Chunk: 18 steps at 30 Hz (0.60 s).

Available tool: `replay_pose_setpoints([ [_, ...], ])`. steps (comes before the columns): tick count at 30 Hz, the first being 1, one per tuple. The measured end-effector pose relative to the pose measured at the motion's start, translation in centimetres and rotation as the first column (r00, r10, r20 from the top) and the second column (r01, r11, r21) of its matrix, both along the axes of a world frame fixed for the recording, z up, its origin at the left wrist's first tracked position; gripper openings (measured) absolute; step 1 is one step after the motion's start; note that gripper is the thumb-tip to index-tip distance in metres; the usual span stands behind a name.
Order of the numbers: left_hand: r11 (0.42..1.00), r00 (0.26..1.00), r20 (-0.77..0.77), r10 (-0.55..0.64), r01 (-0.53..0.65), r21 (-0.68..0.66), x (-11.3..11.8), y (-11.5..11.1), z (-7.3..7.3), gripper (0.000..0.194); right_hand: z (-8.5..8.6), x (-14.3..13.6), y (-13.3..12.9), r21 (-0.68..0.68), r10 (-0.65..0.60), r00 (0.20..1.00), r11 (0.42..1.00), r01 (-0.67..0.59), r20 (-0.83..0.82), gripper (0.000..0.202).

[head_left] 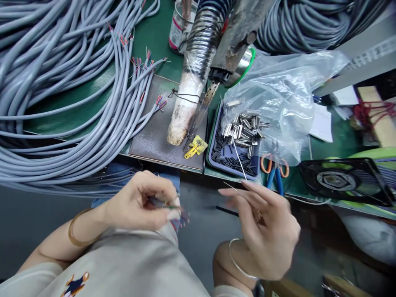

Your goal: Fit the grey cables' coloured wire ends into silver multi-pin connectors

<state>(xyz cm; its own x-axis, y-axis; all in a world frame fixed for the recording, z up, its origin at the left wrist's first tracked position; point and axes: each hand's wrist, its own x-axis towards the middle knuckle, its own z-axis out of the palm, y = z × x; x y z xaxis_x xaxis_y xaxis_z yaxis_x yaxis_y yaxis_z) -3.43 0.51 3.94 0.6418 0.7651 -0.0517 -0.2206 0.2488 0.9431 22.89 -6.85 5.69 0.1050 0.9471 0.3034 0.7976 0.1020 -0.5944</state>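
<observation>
My left hand (144, 204) pinches the stripped end of a grey cable (167, 205), whose coloured inner wires fan out past my fingertips in front of the bench edge. My right hand (262, 231) hovers to its right with fingers bent, and a thin strand of wire (239, 161) rises from near its fingertips toward the tray; whether the fingers grip it is blurred. A blue tray (213, 159) holding small black sleeves and metal connector shells (244, 128) sits just beyond that hand. A soldering tool (213, 88) points down over a dark metal plate (154, 136).
Thick bundles of grey cables (62, 90) cover the left of the green bench. A clear plastic bag (284, 90) lies over the tray's right side. Orange-and-blue-handled scissors (275, 171), a black fan (340, 181), a yellow clip (196, 147) and a jar (179, 29) stand around.
</observation>
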Motion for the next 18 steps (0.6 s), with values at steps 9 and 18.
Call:
replay_pose_setpoints([
  [9, 0.947, 0.987, 0.044, 0.156, -0.137, -0.289, 1.7, 0.1, -0.9, 0.023, -3.3, 8.2, 10.1, 0.045, -0.109, 0.829, 0.994, 0.101, 0.549, 0.018],
  [18, 0.827, 0.927, 0.069, 0.369, -0.294, -0.479, 0.9, 1.2, -3.0, 0.035, -3.6, 10.2, 15.0, -0.139, 0.106, 0.838, 0.990, -0.036, 0.535, 0.025],
])
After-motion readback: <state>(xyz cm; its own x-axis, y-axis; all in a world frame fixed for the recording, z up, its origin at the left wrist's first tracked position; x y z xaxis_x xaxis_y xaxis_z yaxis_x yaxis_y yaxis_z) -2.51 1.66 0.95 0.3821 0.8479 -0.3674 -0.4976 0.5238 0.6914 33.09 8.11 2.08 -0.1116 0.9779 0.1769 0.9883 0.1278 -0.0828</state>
